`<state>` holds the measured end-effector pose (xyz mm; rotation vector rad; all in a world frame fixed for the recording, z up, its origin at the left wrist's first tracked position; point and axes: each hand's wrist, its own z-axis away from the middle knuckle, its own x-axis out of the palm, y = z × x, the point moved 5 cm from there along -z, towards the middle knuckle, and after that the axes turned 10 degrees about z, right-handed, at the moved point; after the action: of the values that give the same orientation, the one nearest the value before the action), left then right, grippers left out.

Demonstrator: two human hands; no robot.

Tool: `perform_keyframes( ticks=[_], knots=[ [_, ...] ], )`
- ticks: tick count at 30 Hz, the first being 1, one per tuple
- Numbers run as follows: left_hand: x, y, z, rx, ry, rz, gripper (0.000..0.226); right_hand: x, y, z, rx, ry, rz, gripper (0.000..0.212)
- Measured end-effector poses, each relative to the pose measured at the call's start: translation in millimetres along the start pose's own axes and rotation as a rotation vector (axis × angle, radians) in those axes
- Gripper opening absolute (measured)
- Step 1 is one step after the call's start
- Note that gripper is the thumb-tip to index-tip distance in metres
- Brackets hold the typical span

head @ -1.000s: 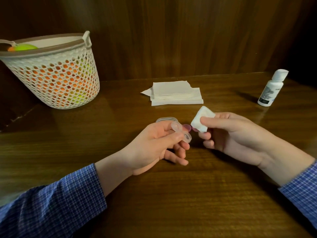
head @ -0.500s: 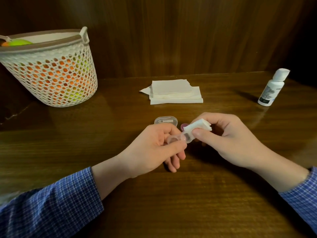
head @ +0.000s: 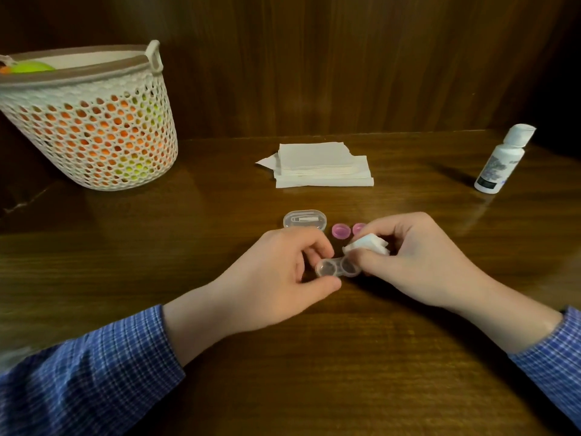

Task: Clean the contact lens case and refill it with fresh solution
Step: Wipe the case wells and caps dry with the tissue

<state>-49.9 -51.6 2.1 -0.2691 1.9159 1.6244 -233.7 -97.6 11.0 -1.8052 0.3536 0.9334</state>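
Observation:
A clear two-well contact lens case [head: 336,268] lies flat, just above the table, pinched at its left end by my left hand [head: 276,278]. My right hand [head: 415,262] grips a crumpled white tissue [head: 367,247] and presses it against the case's right well. Two pink caps [head: 341,231] lie open side up on the table just behind the case; the right one is partly hidden by my right fingers. The white solution bottle [head: 501,160] stands capped at the far right.
A stack of white tissues [head: 320,166] lies at the back centre. A small clear oval box [head: 305,220] with tweezers inside sits left of the caps. A white mesh basket [head: 94,121] with orange and green contents stands at the back left, against the wooden wall.
My left hand turned the case from tilted to flat and lowered it. My right hand brought the tissue down from beside the case onto its right well, crumpling it.

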Motion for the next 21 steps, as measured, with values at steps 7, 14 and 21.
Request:
perform_keyframes(
  ticks=[7,14,21],
  knots=[
    [2,-2,-1,0.106,0.061,-0.153,0.019,9,-5,-5,-0.075,-0.209,0.062,0.014],
    [-2,-5,-2,0.044,0.066,-0.030,0.016,11,-12,-11,-0.186,-0.389,0.063,0.016],
    [3,2,0,0.046,0.116,-0.136,0.010,6,-10,-7,-0.129,-0.369,0.116,0.014]
  ],
)
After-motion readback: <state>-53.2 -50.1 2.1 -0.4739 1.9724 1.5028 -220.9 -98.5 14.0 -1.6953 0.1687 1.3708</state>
